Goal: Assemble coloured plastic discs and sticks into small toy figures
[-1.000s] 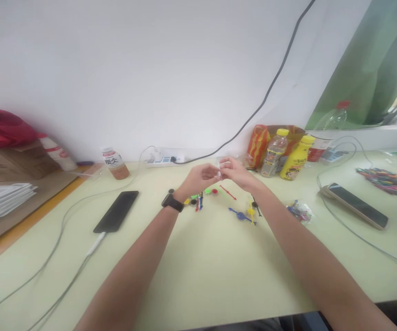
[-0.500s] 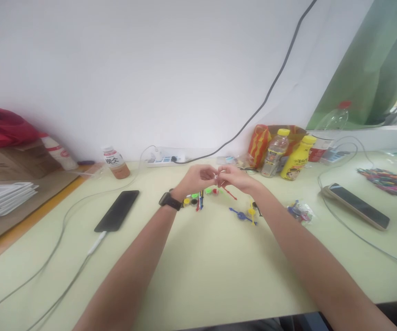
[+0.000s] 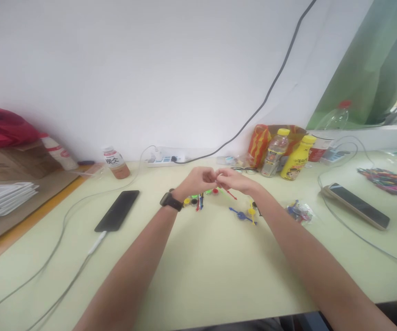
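My left hand (image 3: 199, 179) and my right hand (image 3: 233, 179) meet above the far middle of the pale green table (image 3: 198, 266), fingertips pinched together on a tiny object too small to name. A black watch (image 3: 169, 201) sits on my left wrist. Just below the hands lie small coloured plastic pieces (image 3: 198, 200), a thin red stick (image 3: 230, 193), and a blue and yellow assembled piece (image 3: 244, 214).
A black phone (image 3: 116, 210) on a white cable lies to the left, a second phone (image 3: 356, 205) to the right. Drink bottles (image 3: 286, 156), a small brown bottle (image 3: 116, 162) and a power strip (image 3: 164, 159) line the wall. A small bag of parts (image 3: 299, 211) lies right of centre.
Both hands have dropped slightly toward the table and drawn closer, the clear piece seen earlier between the fingertips is no longer visible.
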A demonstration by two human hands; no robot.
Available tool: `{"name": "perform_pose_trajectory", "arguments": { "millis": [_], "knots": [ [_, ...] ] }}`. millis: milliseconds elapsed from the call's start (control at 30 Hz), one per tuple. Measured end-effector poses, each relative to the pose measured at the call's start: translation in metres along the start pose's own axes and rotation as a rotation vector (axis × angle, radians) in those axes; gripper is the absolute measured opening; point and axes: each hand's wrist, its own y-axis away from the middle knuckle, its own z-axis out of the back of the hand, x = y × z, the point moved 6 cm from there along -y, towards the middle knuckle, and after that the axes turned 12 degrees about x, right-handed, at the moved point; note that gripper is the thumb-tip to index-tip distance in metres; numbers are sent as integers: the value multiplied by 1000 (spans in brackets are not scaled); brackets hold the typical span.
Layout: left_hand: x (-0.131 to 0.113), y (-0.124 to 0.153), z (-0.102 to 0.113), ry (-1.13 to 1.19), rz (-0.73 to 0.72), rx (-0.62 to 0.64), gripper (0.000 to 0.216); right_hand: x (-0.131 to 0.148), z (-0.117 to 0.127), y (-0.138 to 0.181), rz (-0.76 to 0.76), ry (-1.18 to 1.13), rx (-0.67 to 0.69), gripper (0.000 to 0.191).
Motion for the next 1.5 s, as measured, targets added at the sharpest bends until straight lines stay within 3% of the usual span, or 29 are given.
{"name": "perform_pose_trajectory", "arguments": {
  "millis": [167, 433, 667, 800, 933, 1033, 1100, 1233, 1367, 1500],
  "knots": [
    [5, 0, -7, -39, 56, 66, 13, 8, -10, 6, -62, 128, 85, 3],
    [-4, -1, -8, -97, 60, 50, 16, 7, -19, 4, -42, 31, 168, 5],
    [-4, 6, 4, -142, 122, 42, 26, -18, 7, 2, -152, 142, -46, 15],
    [2, 6, -6, -156, 123, 197, 19, -29, 22, 3, -260, 313, -97, 25],
    [14, 3, -20, -250, 193, 348, 21, -21, 32, 11, -296, 484, -83, 28],
    [21, 3, -22, -278, 246, 383, 22, -10, 40, 25, -294, 569, 21, 19],
    [26, 4, -21, -276, 282, 384, 25, -6, 38, 35, -304, 636, 218, 18],
    [33, 7, -13, -309, 312, 368, 26, -8, 29, 48, -358, 674, 534, 38],
    [35, 10, -5, -342, 299, 341, 28, -21, 22, 46, -526, 681, 618, 49],
    [34, 10, 1, -387, 257, 284, 35, -28, 26, 45, -621, 686, 572, 54]
  ]
}}
